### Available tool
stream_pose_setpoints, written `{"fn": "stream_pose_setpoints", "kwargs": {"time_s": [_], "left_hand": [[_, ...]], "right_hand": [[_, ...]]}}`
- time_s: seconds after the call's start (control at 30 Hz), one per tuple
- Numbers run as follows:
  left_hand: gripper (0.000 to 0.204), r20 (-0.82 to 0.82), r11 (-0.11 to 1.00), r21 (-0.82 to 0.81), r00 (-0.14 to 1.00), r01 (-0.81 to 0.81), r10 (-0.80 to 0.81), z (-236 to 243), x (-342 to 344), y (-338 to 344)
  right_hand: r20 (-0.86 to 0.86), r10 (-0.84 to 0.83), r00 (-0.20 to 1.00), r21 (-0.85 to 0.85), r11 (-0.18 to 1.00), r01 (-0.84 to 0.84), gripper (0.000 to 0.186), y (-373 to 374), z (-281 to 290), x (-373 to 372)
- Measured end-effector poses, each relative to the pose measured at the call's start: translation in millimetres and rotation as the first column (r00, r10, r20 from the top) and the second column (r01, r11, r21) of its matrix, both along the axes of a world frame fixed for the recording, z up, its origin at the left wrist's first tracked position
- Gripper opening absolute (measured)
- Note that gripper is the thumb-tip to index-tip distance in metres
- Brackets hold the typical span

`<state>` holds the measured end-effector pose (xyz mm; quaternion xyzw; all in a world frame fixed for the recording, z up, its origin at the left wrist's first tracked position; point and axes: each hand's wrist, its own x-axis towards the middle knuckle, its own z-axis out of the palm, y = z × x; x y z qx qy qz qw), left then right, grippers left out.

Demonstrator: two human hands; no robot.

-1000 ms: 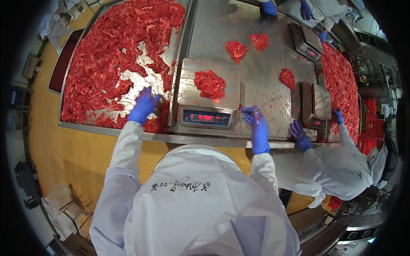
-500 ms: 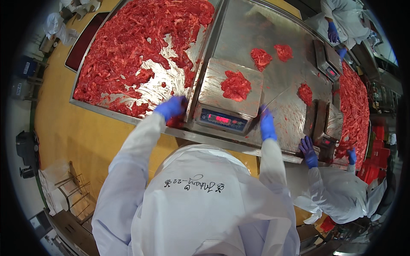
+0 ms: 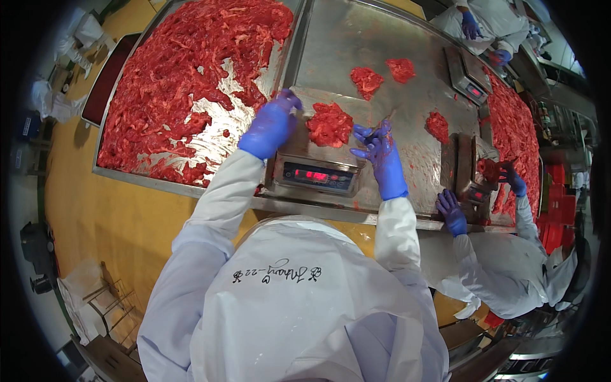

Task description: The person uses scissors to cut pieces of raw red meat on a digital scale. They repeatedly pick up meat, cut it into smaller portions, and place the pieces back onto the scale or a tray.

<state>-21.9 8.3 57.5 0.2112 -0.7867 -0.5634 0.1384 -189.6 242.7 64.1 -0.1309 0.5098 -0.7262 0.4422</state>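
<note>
A clump of raw red meat (image 3: 330,125) lies on the steel pan of a bench scale (image 3: 318,177) in front of me. My left hand (image 3: 272,127), in a blue glove, is over the pan's left edge, left of the clump. Its fingers reach forward, slightly blurred, and no meat shows in them. Close to the clump's right side is my right hand (image 3: 386,158), gloved in blue, with some fingers spread toward the meat. It keeps hold of a thin knife (image 3: 389,118), whose blade is hard to make out.
A large heap of meat (image 3: 184,76) fills the tray at left. Smaller clumps (image 3: 366,83) lie on the steel table (image 3: 407,146). Two more scales (image 3: 468,86) stand at right before another meat heap (image 3: 515,140). A co-worker's gloved hands (image 3: 450,213) work at right; another person stands far right.
My left hand has risen from the tray's near edge to the pan's left side. My right hand has come forward and left toward the clump, its fingers spreading. The co-worker at right has lifted some meat.
</note>
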Motion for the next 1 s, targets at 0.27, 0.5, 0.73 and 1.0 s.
{"fn": "stream_pose_setpoints", "kwargs": {"time_s": [0.27, 0.5, 0.73, 1.0], "left_hand": [[0.019, 0.617, 0.983, -0.107, 0.785, 0.152, -0.054, -124, 149, -4], [0.045, 0.571, 0.652, -0.755, 0.563, 0.073, 0.598, -84, 170, -84], [0.044, 0.027, 0.823, -0.558, 0.994, 0.107, -0.11, -55, -47, 34], [0.021, -0.118, 0.758, -0.63, 0.944, 0.169, -0.308, -24, -12, 16]], "right_hand": [[0.018, -0.19, 0.982, 0.241, 0.954, 0.18, 0.05, 93, -59, 0], [-0.127, -0.323, 0.938, 0.173, 0.924, 0.341, 0.051, 102, -66, -7], [-0.458, -0.113, 0.882, 0.011, 0.991, 0.133, 0.051, -44, -33, -19], [-0.337, 0.265, 0.903, 0.019, 0.961, -0.275, 0.044, 7, -9, 39]]}}
